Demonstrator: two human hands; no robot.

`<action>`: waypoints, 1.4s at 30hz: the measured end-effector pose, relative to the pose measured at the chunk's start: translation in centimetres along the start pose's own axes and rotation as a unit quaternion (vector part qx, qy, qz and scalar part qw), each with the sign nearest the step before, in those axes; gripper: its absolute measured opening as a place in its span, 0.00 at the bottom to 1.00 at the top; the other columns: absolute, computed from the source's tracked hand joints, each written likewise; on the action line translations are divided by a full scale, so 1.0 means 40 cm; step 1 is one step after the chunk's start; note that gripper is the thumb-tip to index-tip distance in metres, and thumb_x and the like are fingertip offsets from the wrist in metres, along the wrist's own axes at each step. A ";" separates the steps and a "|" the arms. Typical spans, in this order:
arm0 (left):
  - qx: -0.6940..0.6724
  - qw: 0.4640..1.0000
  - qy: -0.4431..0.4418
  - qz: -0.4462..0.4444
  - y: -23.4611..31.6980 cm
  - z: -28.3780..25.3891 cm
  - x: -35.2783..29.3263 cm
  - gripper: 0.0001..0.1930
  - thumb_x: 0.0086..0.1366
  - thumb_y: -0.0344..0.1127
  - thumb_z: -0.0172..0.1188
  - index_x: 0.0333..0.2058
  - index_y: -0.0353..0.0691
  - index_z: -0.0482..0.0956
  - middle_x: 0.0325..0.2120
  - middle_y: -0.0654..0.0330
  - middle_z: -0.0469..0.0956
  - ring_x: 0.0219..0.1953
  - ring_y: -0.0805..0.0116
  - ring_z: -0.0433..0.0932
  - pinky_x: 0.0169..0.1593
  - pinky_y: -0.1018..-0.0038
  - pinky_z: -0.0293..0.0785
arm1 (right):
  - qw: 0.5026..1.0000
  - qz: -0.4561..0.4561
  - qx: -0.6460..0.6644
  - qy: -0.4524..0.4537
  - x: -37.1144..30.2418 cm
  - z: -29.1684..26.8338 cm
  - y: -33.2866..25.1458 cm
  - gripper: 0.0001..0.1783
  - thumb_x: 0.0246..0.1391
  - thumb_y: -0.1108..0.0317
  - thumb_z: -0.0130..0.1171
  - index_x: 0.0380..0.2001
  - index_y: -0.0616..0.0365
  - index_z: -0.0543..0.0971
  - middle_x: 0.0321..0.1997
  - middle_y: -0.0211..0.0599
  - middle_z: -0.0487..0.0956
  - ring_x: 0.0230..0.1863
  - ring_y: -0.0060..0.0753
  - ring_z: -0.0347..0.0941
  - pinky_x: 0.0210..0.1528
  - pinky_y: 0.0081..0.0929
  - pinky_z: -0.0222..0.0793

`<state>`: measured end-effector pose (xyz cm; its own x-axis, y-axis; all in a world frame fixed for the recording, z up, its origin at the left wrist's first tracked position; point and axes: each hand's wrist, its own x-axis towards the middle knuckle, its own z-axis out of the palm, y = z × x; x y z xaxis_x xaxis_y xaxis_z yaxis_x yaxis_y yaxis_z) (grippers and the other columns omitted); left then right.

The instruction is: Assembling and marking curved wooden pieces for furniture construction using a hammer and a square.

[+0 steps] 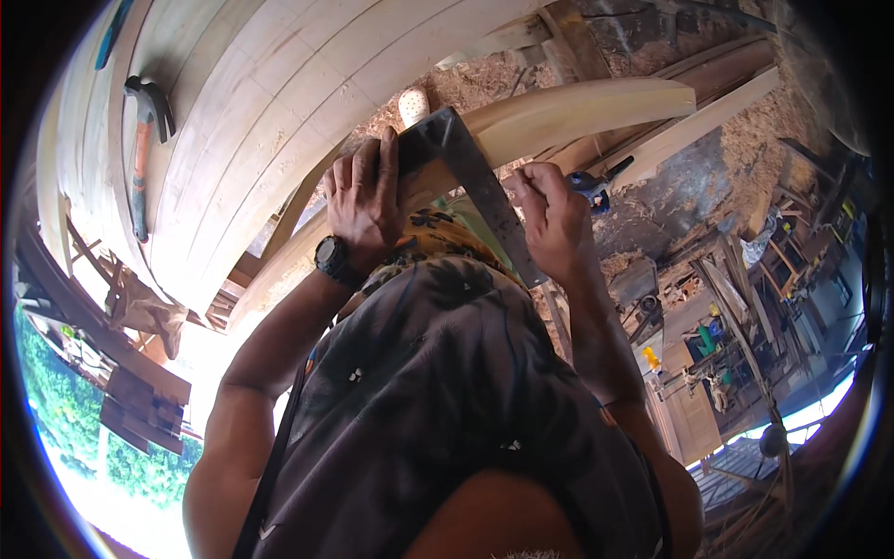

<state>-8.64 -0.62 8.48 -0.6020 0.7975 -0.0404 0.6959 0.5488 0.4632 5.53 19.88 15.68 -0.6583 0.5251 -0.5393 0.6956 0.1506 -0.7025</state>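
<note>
Steel square (470, 177) on curved plank (577, 112), pinned under flat left hand (365, 200), right hand (551, 219) gripping blade.

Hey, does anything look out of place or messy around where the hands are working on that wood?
Nothing looks damaged. The left hand presses a metal square on the curved plank, with the right hand beside it. Sawdust litters the ground beyond, and a hammer lies loose on the planking.

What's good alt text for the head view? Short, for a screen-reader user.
A person's two hands hold a metal carpenter's square against a curved wooden plank: the left hand presses flat on one arm of it, the right hand is curled beside the other. A hammer lies on the pale curved planking at upper left.
</note>
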 end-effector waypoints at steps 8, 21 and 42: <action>0.009 1.000 0.001 0.018 -0.007 0.000 0.003 0.35 0.64 0.36 0.62 0.69 0.34 0.64 0.57 0.47 0.72 0.52 0.45 0.72 0.58 0.49 0.66 | 0.988 -0.113 -0.096 0.037 0.040 0.014 -0.003 0.06 0.62 0.71 0.61 0.40 0.62 0.81 0.35 0.48 0.82 0.37 0.57 0.80 0.40 0.43 0.74; 0.004 1.000 0.018 0.012 0.001 0.000 0.006 0.34 0.64 0.36 0.63 0.68 0.36 0.66 0.56 0.49 0.73 0.52 0.48 0.73 0.55 0.51 0.67 | 0.985 -0.157 -0.039 0.060 0.050 -0.013 -0.016 0.06 0.56 0.78 0.63 0.37 0.64 0.79 0.29 0.45 0.83 0.28 0.43 0.83 0.33 0.36 0.77; 0.003 1.000 -0.004 0.012 -0.002 -0.009 0.010 0.34 0.65 0.36 0.62 0.68 0.38 0.66 0.57 0.52 0.71 0.52 0.49 0.71 0.56 0.53 0.66 | 0.963 -0.225 -0.136 0.055 0.073 0.067 0.012 0.17 0.57 0.79 0.62 0.50 0.61 0.84 0.34 0.46 0.83 0.34 0.46 0.83 0.36 0.34 0.78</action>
<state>-9.07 -0.44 8.76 -0.5815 0.8127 -0.0366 0.7125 0.5304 0.4594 3.18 19.23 12.51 -0.8872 0.4379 -0.1453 0.4055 0.5898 -0.6984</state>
